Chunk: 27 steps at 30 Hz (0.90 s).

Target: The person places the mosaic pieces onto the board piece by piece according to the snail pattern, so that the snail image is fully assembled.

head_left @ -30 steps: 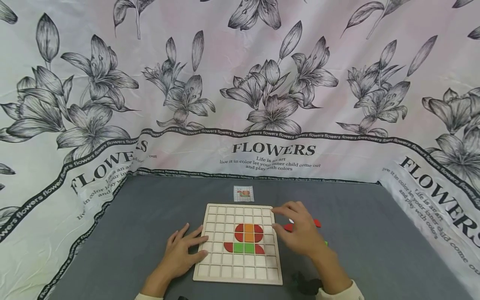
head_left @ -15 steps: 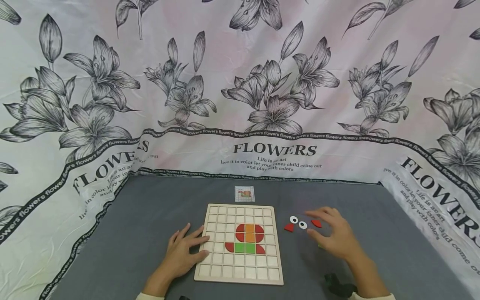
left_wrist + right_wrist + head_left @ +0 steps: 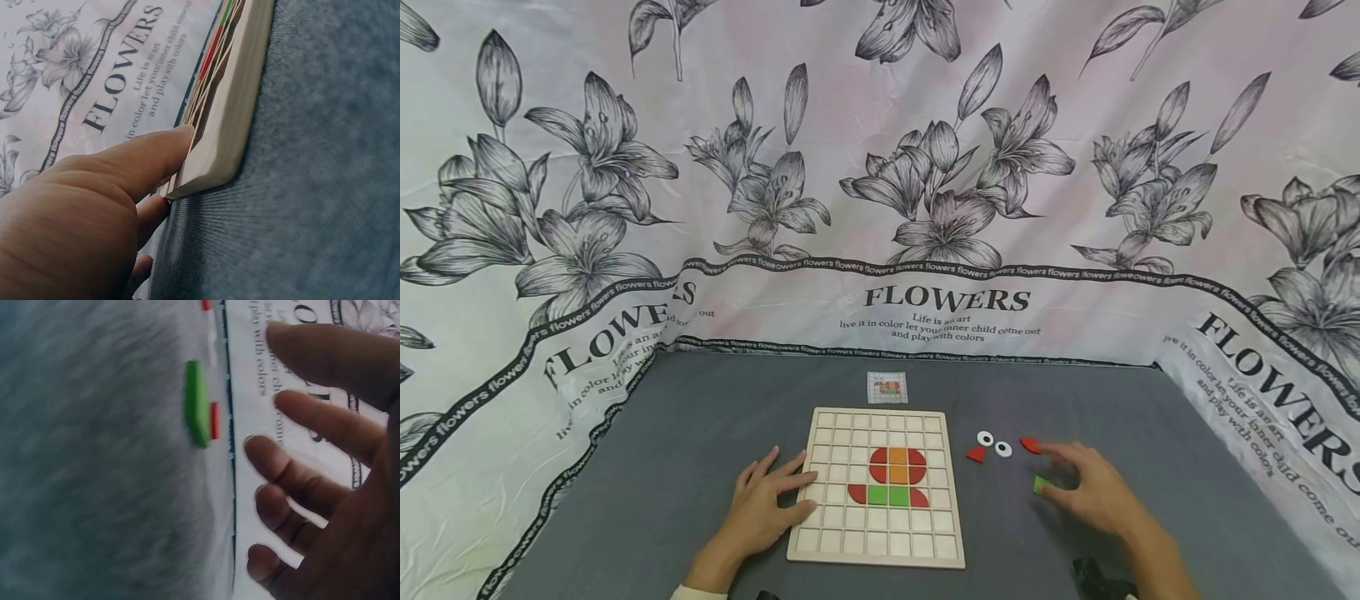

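A wooden grid board [image 3: 842, 542] lies on the grey cloth, with red quarter-round [image 3: 856, 494], orange [image 3: 898, 465] and green square [image 3: 877, 495] tiles set in its cells. My left hand [image 3: 762, 504] rests at the board's left edge with spread fingers; in the left wrist view its thumb [image 3: 165, 153] lies on the rim. My right hand [image 3: 1093, 492] hovers right of the board, fingers apart around a loose green tile [image 3: 1038, 484]. Its index fingertip is near a red quarter-round tile [image 3: 1028, 445]. In the right wrist view the green tile [image 3: 196, 403] stands clear of the fingers.
Two white eye discs [image 3: 985, 438] and another red tile [image 3: 976, 454] lie between the board and my right hand. A small picture card [image 3: 887, 387] lies behind the board. Flower-printed cloth [image 3: 951, 308] rises around the table's back and sides.
My right hand has moved rightward from the board's upper right edge, past the eye discs, and come down by the green tile. My left hand stays at the board's edge.
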{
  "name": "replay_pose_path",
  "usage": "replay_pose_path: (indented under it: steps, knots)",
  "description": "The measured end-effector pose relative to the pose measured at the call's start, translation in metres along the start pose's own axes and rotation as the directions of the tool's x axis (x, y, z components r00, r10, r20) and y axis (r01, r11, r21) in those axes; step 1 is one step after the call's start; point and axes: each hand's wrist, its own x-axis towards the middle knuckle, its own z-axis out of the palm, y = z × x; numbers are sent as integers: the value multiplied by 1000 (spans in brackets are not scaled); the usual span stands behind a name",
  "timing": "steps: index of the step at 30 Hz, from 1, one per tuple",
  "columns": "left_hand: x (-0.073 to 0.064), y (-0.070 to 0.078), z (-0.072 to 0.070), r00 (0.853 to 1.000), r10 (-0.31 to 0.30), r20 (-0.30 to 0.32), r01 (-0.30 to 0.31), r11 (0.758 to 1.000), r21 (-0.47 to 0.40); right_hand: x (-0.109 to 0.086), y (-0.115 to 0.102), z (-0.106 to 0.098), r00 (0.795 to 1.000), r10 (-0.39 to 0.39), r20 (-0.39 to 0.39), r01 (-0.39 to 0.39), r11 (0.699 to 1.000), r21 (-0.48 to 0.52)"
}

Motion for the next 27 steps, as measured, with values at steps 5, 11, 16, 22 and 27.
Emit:
replay_pose_path:
  steps: [5, 11, 16, 22, 27]
  knots:
    - [0, 0, 0, 1000, 0, -3, 0, 1000, 11, 0, 9, 7, 984, 128, 125, -122, 991, -52]
    - [0, 0, 0, 1000, -6, -7, 6, 1000, 25, 5, 10, 8, 975, 161, 152, -144, 983, -116]
    - [0, 0, 1, 1000, -6, -7, 7, 1000, 30, 5, 6, 7, 979, 158, 127, -144, 984, -106]
    - [0, -1, 2, 1000, -3, -15, 3, 1000, 30, -2, -11, -4, 994, 110, 7, -110, 994, 10]
    - [0, 0, 2, 1000, -3, -11, 3, 1000, 28, -4, -35, -20, 993, -29, -113, 40, 995, 90]
